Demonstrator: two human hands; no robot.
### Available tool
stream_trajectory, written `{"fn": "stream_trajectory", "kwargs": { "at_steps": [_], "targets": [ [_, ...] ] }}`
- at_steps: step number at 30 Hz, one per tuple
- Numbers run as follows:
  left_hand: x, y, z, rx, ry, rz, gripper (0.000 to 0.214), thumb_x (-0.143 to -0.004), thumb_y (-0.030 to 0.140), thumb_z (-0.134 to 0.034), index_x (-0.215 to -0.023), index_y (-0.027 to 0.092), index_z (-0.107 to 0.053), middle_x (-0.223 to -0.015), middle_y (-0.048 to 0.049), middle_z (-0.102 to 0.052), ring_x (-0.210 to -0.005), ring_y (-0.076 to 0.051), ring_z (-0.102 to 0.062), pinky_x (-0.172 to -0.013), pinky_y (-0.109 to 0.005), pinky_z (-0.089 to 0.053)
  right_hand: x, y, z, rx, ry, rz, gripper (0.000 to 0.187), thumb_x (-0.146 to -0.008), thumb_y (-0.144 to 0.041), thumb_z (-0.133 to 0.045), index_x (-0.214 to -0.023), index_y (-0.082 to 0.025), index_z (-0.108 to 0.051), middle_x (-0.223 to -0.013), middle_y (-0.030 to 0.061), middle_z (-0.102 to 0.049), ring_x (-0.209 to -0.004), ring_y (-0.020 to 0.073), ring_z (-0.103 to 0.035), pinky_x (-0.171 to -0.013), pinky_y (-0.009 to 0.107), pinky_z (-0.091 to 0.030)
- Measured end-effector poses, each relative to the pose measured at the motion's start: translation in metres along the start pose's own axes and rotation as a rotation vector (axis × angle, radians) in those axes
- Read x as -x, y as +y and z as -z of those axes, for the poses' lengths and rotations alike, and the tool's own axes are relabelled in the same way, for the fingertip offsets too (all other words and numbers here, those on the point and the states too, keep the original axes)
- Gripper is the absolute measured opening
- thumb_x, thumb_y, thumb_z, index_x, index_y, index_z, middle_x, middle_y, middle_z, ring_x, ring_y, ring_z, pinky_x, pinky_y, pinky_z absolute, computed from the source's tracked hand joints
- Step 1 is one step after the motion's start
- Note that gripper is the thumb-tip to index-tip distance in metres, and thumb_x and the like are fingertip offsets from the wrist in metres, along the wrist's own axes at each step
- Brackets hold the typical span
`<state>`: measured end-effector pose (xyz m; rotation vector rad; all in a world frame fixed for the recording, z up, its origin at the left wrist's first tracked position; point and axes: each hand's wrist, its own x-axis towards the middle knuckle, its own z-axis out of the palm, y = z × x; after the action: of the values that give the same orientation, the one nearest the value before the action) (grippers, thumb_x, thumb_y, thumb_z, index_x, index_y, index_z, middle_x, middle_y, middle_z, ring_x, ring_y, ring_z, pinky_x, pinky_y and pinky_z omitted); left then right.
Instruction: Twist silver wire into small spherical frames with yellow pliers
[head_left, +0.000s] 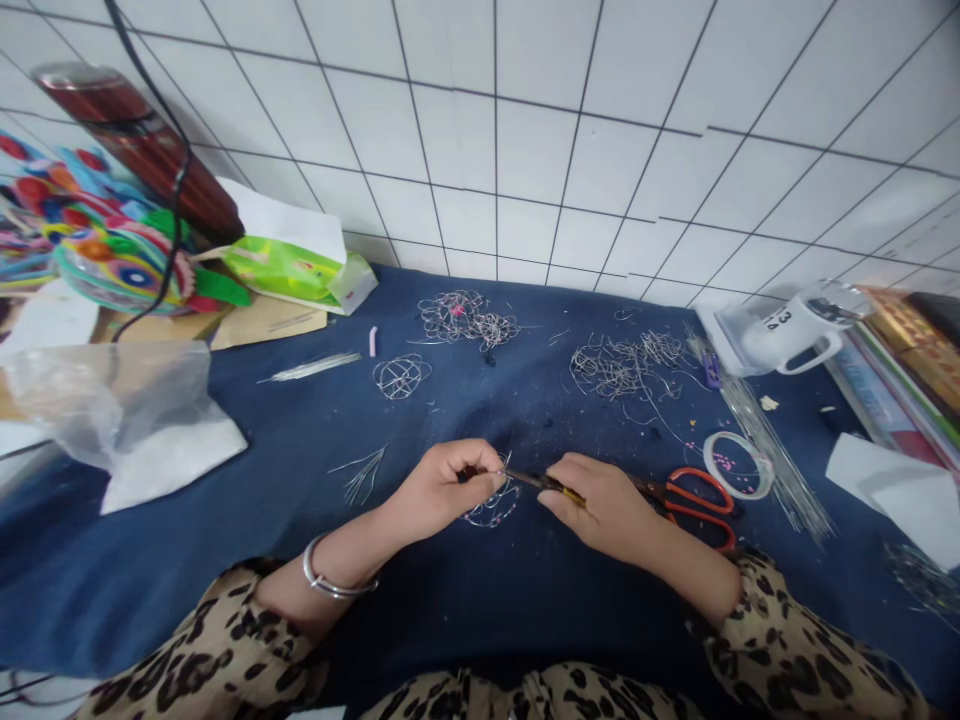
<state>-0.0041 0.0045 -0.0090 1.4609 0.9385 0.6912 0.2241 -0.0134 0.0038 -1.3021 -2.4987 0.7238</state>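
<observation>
My left hand (pixel 442 490) is closed in a pinch on a thin silvery wire piece (pixel 495 514), which carries small pinkish beads along its loops and hangs below the fingers. In my right hand (pixel 600 505) is a pair of pliers (pixel 529 480); their dark jaws point left and meet the wire at my left fingertips. Yellow shows on the handle between the right fingers. Exactly how the jaw tips grip the wire is too small to tell. Close to my right wrist lie scissors (pixel 701 495) with orange-red handles, partly hidden by that hand.
Tangled wire lies in heaps (pixel 626 365) beyond my hands, with a round wire shape (pixel 403 377) further left. Straight wires (pixel 780 465) and a white ring (pixel 739 465) around pink beads are at right. A mug (pixel 802 325) stands behind; a plastic bag (pixel 165 430) lies left.
</observation>
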Motion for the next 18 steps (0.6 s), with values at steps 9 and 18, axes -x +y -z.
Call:
{"fn": "stream_trajectory", "kwargs": {
  "at_steps": [9,18],
  "targets": [
    [-0.0003,-0.0001,0.0012,0.018,-0.024,0.039,0.013,-0.081,0.019,-0.054,-0.071,0.01,-0.055,-0.054,0.0054,-0.04,-0.048,-0.005,-0.032,-0.044,-0.017,-0.027,-0.0019,0.0028,0.0044,-0.125,-0.057,0.004,0.029,-0.09,-0.04,-0.039,-0.091,-0.017,-0.055,-0.078,0.0017,-0.052,-0.072,0.0123,-0.048,-0.066,0.024,-0.039],
    [0.0003,-0.0015,0.0008,0.097,-0.052,0.097,0.014,-0.081,0.023,-0.055,-0.073,0.011,-0.055,-0.049,0.0071,-0.037,-0.043,-0.004,-0.03,-0.041,-0.016,-0.024,-0.0017,0.0097,-0.0014,0.059,0.042,0.109,0.027,-0.089,-0.039,-0.041,-0.095,-0.016,-0.055,-0.086,0.0059,-0.054,-0.082,0.0162,-0.049,-0.074,0.03,-0.041]
  ]
}}
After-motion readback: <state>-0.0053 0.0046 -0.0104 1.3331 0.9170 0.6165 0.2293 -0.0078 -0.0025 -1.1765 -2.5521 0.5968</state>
